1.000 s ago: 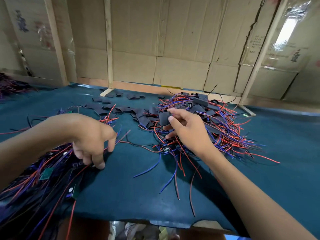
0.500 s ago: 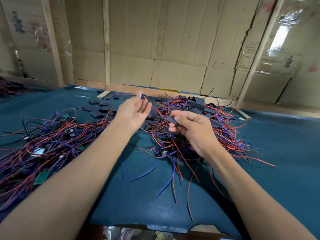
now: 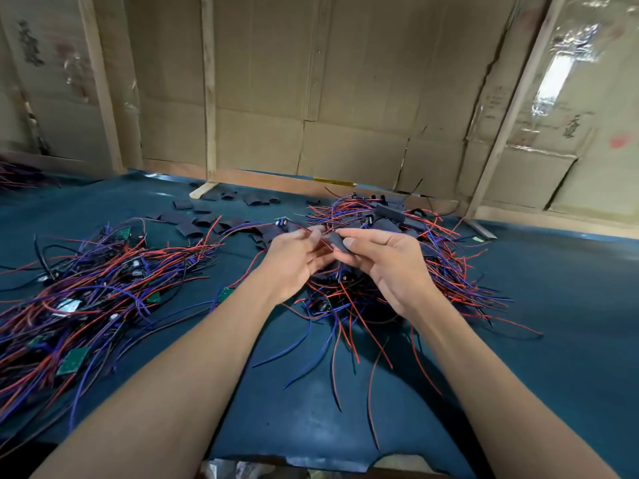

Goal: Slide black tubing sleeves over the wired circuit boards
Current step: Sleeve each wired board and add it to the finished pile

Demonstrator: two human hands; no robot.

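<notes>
pinching one black sleeve (image 3: 337,240) in right hand (image 3: 387,261), gripping wired board (image 3: 284,223) leads in left hand (image 3: 297,259); sleeving not started, unsleeved pile (image 3: 86,288) waiting on desk (image 3: 570,305).

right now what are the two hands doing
Left hand: pinches the red and blue wires of a circuit board.
Right hand: grips a black tubing sleeve.

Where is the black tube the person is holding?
In the head view, the black tube sits mid-frame, pinched in the right hand, close beside the left hand, above the wire pile.
</notes>
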